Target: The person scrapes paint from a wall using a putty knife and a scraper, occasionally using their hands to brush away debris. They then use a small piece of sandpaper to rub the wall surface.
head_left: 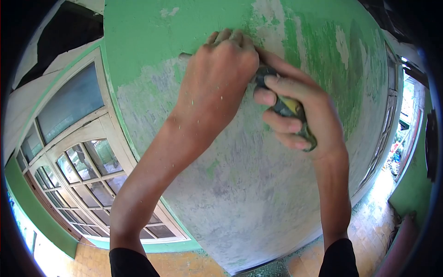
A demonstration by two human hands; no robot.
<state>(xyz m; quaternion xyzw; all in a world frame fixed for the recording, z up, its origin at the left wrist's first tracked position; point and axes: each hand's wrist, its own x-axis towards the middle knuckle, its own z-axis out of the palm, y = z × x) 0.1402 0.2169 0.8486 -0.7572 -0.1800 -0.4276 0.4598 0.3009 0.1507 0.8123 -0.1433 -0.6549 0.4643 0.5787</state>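
My right hand (304,106) is wrapped round the black-and-yellow handle (289,107) of a scraper, its index finger stretched up toward my left hand. My left hand (224,62) lies over the front of this tool, back toward me and fingers bent against the wall. It hides most of the blade; a small brownish tip sticks out at its left. Both hands are high on a green wall (138,32), where the paint is partly scraped off. Below them a broad grey-white patch (249,184) shows through. Small pale flakes appear in front of my left wrist.
At left stands a white-framed door (92,171) with glass panes, and a window pane (74,108) above it. Yellowish floor tiles (180,263) run along the wall's foot, with green debris (272,269) near the corner. A bright opening (406,115) is at far right.
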